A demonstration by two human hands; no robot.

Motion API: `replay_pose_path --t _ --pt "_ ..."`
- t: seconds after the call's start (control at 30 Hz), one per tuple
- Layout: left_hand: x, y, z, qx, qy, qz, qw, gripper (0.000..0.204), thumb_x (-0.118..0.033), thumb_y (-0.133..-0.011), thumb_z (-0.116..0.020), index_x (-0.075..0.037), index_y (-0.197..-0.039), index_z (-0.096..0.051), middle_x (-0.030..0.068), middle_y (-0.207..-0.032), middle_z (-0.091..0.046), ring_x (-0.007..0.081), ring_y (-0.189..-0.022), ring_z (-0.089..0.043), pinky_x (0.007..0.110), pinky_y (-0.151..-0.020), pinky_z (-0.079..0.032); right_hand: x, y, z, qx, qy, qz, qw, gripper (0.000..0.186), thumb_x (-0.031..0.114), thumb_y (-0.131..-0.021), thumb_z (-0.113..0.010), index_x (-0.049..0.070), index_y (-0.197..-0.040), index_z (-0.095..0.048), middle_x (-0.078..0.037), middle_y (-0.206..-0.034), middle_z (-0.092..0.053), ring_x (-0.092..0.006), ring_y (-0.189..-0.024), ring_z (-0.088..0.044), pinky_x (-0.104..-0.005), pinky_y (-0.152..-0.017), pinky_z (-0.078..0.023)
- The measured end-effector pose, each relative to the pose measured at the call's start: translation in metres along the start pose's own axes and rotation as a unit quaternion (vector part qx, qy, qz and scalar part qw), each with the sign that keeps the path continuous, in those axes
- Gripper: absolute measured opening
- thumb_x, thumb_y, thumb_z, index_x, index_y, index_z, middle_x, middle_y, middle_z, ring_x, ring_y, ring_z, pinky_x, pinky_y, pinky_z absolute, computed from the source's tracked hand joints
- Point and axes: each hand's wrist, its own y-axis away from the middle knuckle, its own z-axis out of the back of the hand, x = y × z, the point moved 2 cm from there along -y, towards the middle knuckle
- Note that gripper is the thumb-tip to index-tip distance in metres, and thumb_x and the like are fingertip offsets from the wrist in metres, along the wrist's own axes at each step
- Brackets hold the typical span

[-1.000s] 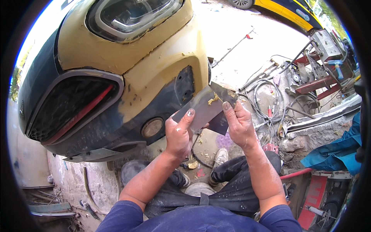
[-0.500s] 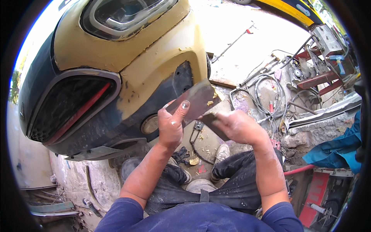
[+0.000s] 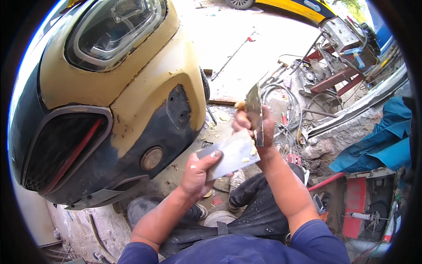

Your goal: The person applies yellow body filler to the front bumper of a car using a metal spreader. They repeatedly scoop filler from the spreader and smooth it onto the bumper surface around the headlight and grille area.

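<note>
In my left hand (image 3: 196,174) is a flat rectangular metal plate (image 3: 231,155), thumb on top, with bits of yellowish filler along its far right edge. My right hand (image 3: 267,127) grips a thin metal filler spreader (image 3: 253,110) turned nearly edge-up, its lower end close to the plate's edge. Whether the two blades touch, I cannot tell. To my left stands a car front; its fender and bumper (image 3: 151,88) are coated with yellowish filler above a dark lower section. The headlight (image 3: 116,33) and a round lamp (image 3: 151,158) sit in it.
Coiled hoses (image 3: 285,103) lie on the floor at right, near a red metal frame with machinery (image 3: 334,72). A teal cloth (image 3: 373,141) hangs at the right. Farther back are a long rod (image 3: 233,55) and a yellow car (image 3: 292,9). Filler scraps litter the floor.
The view has shifted, and the car sits farther left and lower. My left hand has tilted the plate, showing a brighter face. My right hand has raised its spreader from below the plate to upright beside it.
</note>
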Motion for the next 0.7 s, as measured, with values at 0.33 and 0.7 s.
replay_pose_path --t 0.33,0.7 --pt "0.021 0.011 -0.009 -0.061 0.024 0.046 0.997 0.036 -0.016 -0.109 -0.066 0.011 -0.132 -0.063 0.0179 -0.12 -0.074 0.0255 -0.102 -0.077 0.04 -0.079 -0.07 -0.026 -0.001 0.005 0.105 0.007 -0.023 0.994 0.077 0.065 -0.113 -0.043 -0.006 -0.137 -0.06 0.002 -0.078 -0.047 -0.0098 -0.065 -0.047 -0.0275 -0.054 -0.039" --pt "-0.053 0.006 0.014 -0.181 0.076 -0.134 0.971 0.034 -0.019 -0.11 -0.064 0.006 -0.133 -0.067 0.0149 -0.118 -0.077 0.0246 -0.097 -0.079 0.033 -0.078 -0.069 -0.08 0.007 -0.009 -0.065 0.092 -0.141 0.984 0.056 0.062 -0.113 -0.05 0.008 -0.115 -0.068 0.007 -0.063 -0.034 -0.0041 -0.049 -0.035 -0.0217 -0.044 -0.026"
